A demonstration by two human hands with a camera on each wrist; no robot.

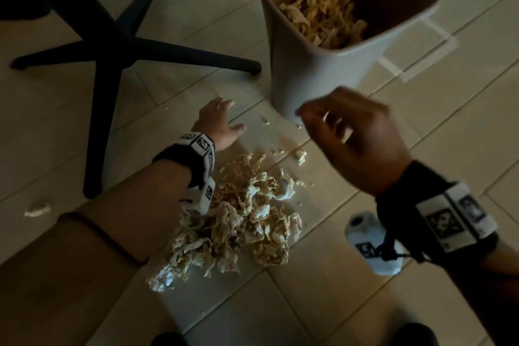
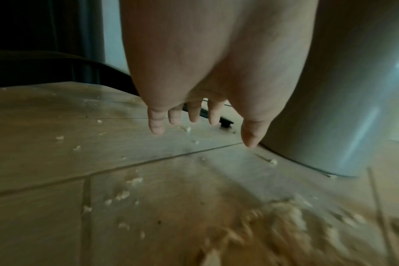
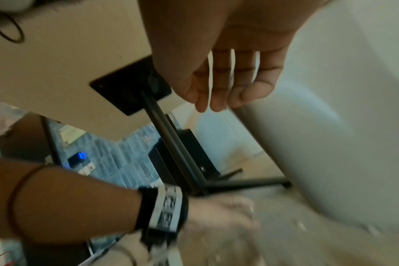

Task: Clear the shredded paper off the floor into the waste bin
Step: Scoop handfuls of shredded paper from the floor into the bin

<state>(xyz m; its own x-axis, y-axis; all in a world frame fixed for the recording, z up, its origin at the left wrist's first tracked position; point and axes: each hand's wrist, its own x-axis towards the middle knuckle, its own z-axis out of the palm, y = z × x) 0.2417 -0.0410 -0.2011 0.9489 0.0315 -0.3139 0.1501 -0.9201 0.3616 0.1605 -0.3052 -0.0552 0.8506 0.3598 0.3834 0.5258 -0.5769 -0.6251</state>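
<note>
Item: shredded paper, heaped on the tiled floor before the waste bin, part already binned. Left hand spread low over scattered scraps; right hand loosely curled, empty. Advice: rake strays into the heap, then scoop two-handed

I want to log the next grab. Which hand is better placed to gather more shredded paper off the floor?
Left. The left hand is down at the floor, fingers spread, just beyond the shredded paper pile. The right hand is raised, empty, beside the waste bin.
</note>
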